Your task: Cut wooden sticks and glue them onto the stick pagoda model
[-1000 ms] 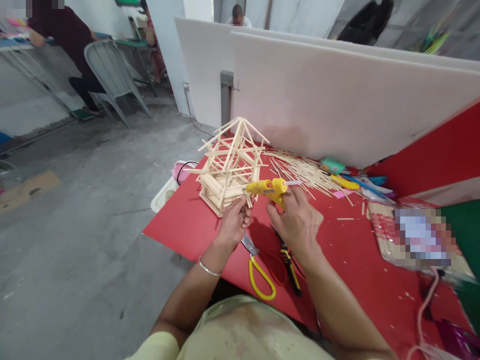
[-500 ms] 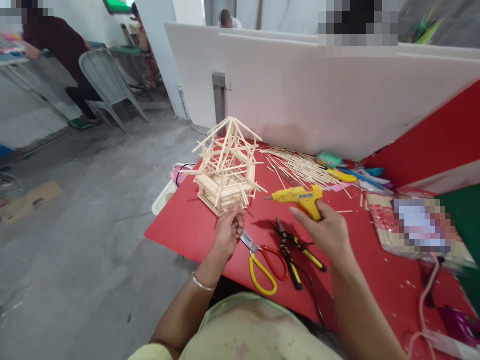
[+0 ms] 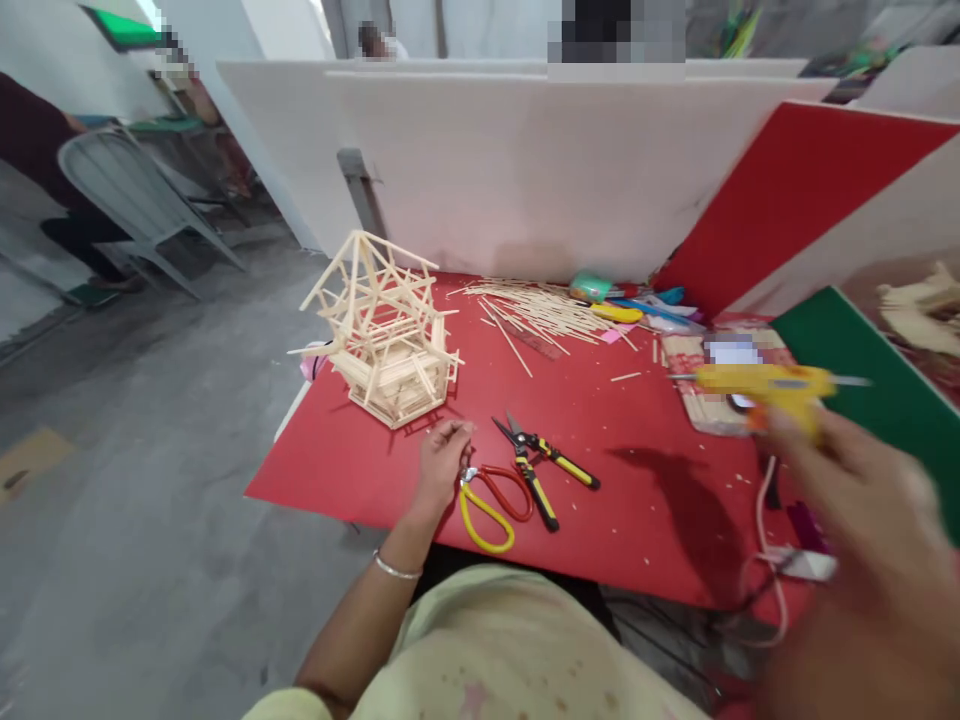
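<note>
My right hand (image 3: 862, 480), blurred, is raised over the right side of the table and grips a yellow hot glue gun (image 3: 765, 382); its nozzle points left. On the table rests my left hand (image 3: 444, 455), its fingers curled together beside the scissors (image 3: 487, 510) with one red and one yellow handle; whether anything is pinched in it is hidden. A pair of black-and-yellow cutters (image 3: 541, 465) lies with open blades right of the scissors. Behind my left hand stands a small pavilion-like frame of thin wooden sticks (image 3: 397, 375).
Loose wooden sticks (image 3: 540, 315) lie in a pile at the back of the red table (image 3: 615, 500). A yellow utility knife (image 3: 616, 312) and packaged sticks (image 3: 701, 400) are at the right. A white board (image 3: 510, 170) closes off the back. A pink cord (image 3: 765, 510) runs near the right edge.
My right hand has carried the glue gun to the right and away from the stick frame. My left hand stays by the scissors. The view has turned to the right.
</note>
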The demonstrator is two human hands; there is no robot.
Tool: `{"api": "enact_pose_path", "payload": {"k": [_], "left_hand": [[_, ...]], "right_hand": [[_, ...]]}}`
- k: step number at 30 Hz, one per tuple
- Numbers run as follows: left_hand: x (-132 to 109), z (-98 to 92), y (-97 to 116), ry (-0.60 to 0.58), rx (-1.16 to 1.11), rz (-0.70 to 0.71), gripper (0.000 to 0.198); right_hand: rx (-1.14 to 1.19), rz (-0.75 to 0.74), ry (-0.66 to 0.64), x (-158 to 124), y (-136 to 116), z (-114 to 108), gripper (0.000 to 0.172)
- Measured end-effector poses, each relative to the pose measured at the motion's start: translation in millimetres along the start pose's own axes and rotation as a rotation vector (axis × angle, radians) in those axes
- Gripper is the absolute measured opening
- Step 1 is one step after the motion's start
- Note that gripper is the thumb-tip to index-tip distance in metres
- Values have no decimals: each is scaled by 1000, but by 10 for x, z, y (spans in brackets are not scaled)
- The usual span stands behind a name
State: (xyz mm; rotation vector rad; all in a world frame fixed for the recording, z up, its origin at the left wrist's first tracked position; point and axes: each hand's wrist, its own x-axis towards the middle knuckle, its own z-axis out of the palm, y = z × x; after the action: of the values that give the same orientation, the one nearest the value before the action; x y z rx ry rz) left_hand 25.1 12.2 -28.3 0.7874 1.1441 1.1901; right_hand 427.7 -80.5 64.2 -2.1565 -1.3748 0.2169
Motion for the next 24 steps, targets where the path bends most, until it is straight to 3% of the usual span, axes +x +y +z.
{"api": "enact_pose_path", "payload": {"k": [3,5,7,12,15,18,20,24], "left_hand": [[-107,139,11,-55,60,13,32],[-158,105,30,-54,105,47,32],[-177,2,45,-23,130,79,30],[-127,-141,21,68,126,106,29],[-83,-56,-19,31,129,87,30],[-41,-64,-36,4,207,127,30],[-12,-199,-34,83,330,208,30],[43,-645,-19,389,669,345,30]], "right_hand": [[-164,-66,-186,263,-411,691,53],[-183,-87,-233,382,-527,1116,52],[-223,-100,-235,425,-534,1366,52],[-337,-114,-157,446,-663,1427,54],[-378,-197,-250,568,-1015,1521,45],[-384,-277,-358,771,-1408,1769,39],[-408,-308,-404,916,-1625,1960,40],[-474,-319,-495,1176,-1923,2270,43]]}}
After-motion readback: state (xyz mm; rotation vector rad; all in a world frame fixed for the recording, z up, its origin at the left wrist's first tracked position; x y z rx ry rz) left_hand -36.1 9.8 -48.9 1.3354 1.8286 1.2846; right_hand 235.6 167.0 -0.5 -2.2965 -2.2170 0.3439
